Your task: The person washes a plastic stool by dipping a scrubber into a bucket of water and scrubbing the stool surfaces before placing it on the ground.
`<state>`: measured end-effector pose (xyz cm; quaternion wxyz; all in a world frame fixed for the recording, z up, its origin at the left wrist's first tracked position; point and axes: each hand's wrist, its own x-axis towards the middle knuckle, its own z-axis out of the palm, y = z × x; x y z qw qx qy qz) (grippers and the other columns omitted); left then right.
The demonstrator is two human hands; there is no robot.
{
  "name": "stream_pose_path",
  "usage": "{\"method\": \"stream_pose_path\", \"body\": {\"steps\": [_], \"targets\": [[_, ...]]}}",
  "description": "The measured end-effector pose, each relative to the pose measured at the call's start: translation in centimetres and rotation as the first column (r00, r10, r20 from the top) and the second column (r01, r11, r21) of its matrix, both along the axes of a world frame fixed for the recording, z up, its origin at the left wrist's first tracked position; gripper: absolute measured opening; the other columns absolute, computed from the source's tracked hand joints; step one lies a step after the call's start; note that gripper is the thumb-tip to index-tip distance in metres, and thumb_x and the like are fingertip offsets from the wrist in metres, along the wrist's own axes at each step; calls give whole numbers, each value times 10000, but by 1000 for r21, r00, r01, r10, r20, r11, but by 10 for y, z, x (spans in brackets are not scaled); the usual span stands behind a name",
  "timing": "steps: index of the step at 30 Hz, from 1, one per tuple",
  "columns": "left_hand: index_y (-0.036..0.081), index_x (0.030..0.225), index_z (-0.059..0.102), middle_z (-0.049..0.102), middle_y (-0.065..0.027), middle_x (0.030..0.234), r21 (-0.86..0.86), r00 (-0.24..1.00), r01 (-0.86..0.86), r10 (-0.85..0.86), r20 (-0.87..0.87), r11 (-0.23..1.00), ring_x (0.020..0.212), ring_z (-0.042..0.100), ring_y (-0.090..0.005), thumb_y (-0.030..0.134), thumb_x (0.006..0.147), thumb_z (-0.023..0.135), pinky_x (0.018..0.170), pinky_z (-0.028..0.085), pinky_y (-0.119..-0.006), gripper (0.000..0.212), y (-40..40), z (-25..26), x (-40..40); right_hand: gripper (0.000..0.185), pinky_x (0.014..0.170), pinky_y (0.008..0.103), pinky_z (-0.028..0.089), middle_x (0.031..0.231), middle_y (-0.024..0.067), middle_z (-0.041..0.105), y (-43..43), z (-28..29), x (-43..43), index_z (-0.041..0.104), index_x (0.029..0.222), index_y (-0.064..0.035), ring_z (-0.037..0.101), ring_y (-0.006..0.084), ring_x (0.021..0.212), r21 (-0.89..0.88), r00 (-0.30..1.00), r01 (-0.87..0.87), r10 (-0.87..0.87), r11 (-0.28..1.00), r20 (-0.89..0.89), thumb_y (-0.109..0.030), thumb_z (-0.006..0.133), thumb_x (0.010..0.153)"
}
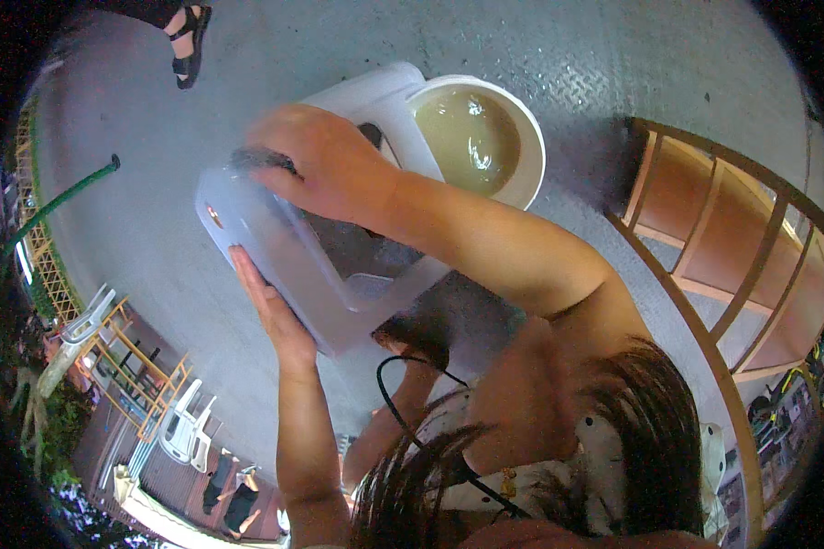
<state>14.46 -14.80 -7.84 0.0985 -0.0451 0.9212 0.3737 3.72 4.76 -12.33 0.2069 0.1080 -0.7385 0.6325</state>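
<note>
A white plastic stool (302, 274), or a similar piece of moulded furniture, is tilted in front of me, with large openings in its sides. My left hand (275, 316) steadies its lower left side, fingers stretched along the surface. Over its upper end, my right hand (323, 161) grips a dark scouring pad (264, 159), blurred and partly covered by the fingers. Just beyond the stool is a white bucket (537, 154) of cloudy yellowish water (470, 141). My right forearm crosses in front of the stool and hides part of it and the bucket's near rim.
A wooden frame with slats (700, 288) lies along the right. Another person's sandalled foot (189, 48) is at the upper left, above a green hose (65, 199). White plastic chairs (185, 425) and people (237, 494) appear at the lower left. The grey floor (144, 226) looks wet in places.
</note>
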Motion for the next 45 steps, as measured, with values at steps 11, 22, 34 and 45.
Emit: {"method": "stream_pose_path", "body": {"steps": [11, 22, 34, 45], "targets": [[63, 1501, 124, 158, -130, 1542, -37, 999, 20, -22, -45, 999, 1412, 172, -281, 510, 961, 305, 1141, 173, -407, 725, 0, -1, -2, 279, 829, 437, 488, 894, 203, 641, 9, -51, -16, 676, 912, -38, 621, 345, 892, 141, 915, -164, 97, 976, 391, -286, 559, 860], [-15, 1480, 114, 146, -159, 1539, 146, 993, -105, 95, 74, 984, 1415, 167, -270, 592, 950, 274, 1140, 163, -386, 822, -4, 7, -8, 290, 754, 474, 496, 920, 187, 645, 126, -64, 10, 633, 1022, -46, 617, 392, 847, 345, 980, 123, -169, 930, 105, -297, 590, 882], [91, 1485, 180, 320, -101, 1460, 377, 982, -188, 182, 52, 907, 1322, 333, -231, 445, 971, 349, 1085, 283, -350, 646, 1, -5, -71, 337, 940, 453, 479, 1194, 174, 521, 127, -192, 102, 562, 1203, -117, 519, 393, 1138, 702, 655, -659, -253, 268, 712, -145, 536, 868], [94, 1501, 135, 296, -115, 1484, 332, 997, -80, 81, 10, 940, 1333, 341, -268, 519, 946, 367, 1091, 293, -373, 736, 37, 0, -74, 451, 887, 428, 463, 1111, 189, 505, 125, -58, 108, 550, 1104, -70, 543, 380, 1018, 338, 950, 19, -123, 941, 288, -97, 724, 688]]}}
